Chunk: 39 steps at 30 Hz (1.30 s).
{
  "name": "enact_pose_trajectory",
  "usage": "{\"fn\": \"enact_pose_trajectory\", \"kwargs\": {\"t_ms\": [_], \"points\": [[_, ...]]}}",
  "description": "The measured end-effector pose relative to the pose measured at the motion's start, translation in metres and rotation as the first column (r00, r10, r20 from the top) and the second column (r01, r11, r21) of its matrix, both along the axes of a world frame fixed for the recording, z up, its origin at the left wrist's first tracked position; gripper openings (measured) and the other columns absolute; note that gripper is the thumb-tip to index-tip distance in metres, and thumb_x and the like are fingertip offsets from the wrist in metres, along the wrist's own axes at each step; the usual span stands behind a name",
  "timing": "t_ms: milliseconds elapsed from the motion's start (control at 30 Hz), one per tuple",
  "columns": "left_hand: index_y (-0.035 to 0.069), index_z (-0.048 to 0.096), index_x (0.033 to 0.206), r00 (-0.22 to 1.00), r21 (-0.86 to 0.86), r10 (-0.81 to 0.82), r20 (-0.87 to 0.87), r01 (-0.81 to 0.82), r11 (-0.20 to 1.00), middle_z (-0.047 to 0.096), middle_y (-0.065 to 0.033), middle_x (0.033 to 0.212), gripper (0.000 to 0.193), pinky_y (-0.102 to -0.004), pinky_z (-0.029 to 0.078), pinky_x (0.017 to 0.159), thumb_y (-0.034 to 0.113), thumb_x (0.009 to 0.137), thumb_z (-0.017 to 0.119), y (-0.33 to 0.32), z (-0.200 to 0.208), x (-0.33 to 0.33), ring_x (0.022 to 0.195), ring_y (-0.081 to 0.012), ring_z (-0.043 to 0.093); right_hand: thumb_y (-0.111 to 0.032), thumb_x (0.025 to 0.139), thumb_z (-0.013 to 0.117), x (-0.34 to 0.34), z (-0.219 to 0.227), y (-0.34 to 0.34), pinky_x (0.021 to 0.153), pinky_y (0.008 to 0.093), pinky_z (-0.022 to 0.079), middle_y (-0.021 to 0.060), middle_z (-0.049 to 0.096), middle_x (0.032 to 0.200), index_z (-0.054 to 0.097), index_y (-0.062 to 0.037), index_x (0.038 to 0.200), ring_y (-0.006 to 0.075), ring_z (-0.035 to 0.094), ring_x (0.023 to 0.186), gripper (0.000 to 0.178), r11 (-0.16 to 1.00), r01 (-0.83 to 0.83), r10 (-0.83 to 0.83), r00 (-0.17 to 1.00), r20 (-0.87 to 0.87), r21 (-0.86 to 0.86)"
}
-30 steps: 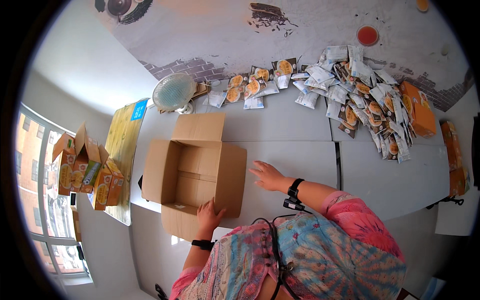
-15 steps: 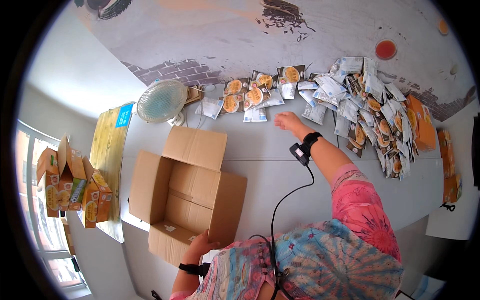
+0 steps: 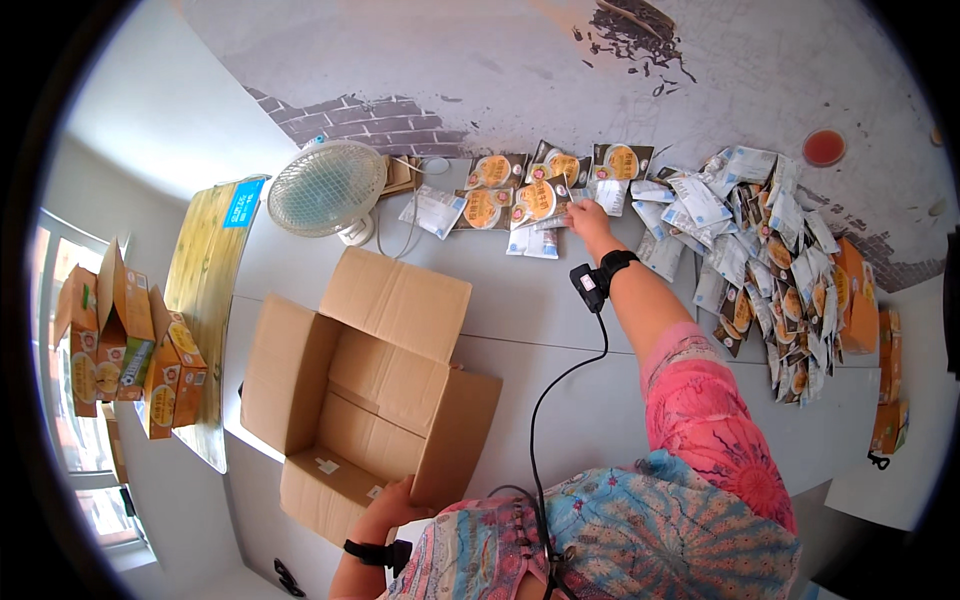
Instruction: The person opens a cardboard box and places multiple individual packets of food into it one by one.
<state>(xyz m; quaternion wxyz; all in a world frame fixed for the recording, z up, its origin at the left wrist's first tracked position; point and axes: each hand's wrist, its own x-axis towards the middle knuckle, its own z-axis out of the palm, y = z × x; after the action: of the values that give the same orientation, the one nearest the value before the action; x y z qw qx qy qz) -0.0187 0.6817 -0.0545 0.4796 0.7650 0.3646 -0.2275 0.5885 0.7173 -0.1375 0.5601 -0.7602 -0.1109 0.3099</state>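
Observation:
An open cardboard box [image 3: 385, 430] with its flaps spread stands before me, tilted, and its inside shows bare brown walls. My left hand [image 3: 398, 503] grips its near edge, between the near flap and the right flap. Farther off, my right arm is stretched across the table. The fingers of my right hand [image 3: 588, 222] close on the right edge of a brown food packet [image 3: 538, 200] with a yellow bowl picture. That packet overlaps several others, some brown side up, some showing white backs, like the white packet [image 3: 433, 211] at the left of the group.
A large heap of packets [image 3: 765, 255] covers the table's right side, beside an orange carton [image 3: 855, 290]. A fan [image 3: 326, 190] stands at the back left. More orange cartons [image 3: 120, 345] sit beyond a wooden board [image 3: 205, 290]. A cable [image 3: 535, 430] runs to my right wrist.
My right hand has reached forward from above the table to the brown packet and taken its edge. My left hand stays on the box. The whole view has shifted slightly.

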Motion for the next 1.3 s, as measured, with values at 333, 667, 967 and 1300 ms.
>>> {"fn": "enact_pose_trajectory", "kwargs": {"t_ms": [333,667,967,1300], "points": [[0.002,0.055,0.113,0.999,0.039,-0.044,0.007,0.044,0.998,0.064,-0.0216,0.099,0.066,-0.0396,0.048,0.083,0.03,0.057,0.078,-0.002,-0.018,-0.014,0.097,-0.0349,0.06,-0.015,0.09,0.052,-0.06,0.059,-0.086,0.076,0.03,0.052,0.0062,0.056,0.083,0.049,-0.0041,0.08,0.0152,0.059,0.079,0.015,0.907,0.009,0.05,0.99,-0.128,0.421],[0.001,0.047,0.125,0.911,0.465,-0.045,0.41,-0.167,0.87,0.054,-0.0214,0.118,0.061,-0.0397,0.04,0.096,0.028,0.075,0.071,-0.006,0.06,0.043,0.112,-0.0362,0.049,-0.014,0.091,0.047,-0.18,0.125,-0.23,0.08,0.0333,0.052,0.0058,0.06,0.089,0.048,-0.0071,0.082,0.0149,0.061,0.083,0.012,0.856,-0.152,0.36,0.861,-0.358,0.495],[-0.001,0.053,0.113,0.742,-0.344,0.244,0.625,-0.018,0.939,0.06,-0.0068,0.107,0.036,-0.0282,0.043,0.088,0.03,0.094,0.05,-0.048,0.087,0.127,0.101,-0.0129,0.054,-0.019,0.091,0.047,-0.279,0.148,-0.267,0.079,0.0334,0.051,0.0052,0.061,0.089,0.05,-0.0072,0.084,0.0146,0.061,0.082,0.014,0.702,-0.296,0.637,0.666,-0.387,0.648],[0.002,0.057,0.091,0.789,-0.655,0.375,0.486,0.045,0.755,0.058,0.0009,0.076,0.031,-0.0236,0.045,0.061,0.031,0.095,0.047,-0.075,0.081,0.119,0.067,-0.0065,0.054,-0.017,0.091,0.046,-0.313,0.146,-0.282,0.081,0.0375,0.052,0.0059,0.06,0.088,0.046,-0.008,0.084,0.0166,0.061,0.083,0.011,0.741,-0.201,0.592,0.644,-0.484,0.641]]}}
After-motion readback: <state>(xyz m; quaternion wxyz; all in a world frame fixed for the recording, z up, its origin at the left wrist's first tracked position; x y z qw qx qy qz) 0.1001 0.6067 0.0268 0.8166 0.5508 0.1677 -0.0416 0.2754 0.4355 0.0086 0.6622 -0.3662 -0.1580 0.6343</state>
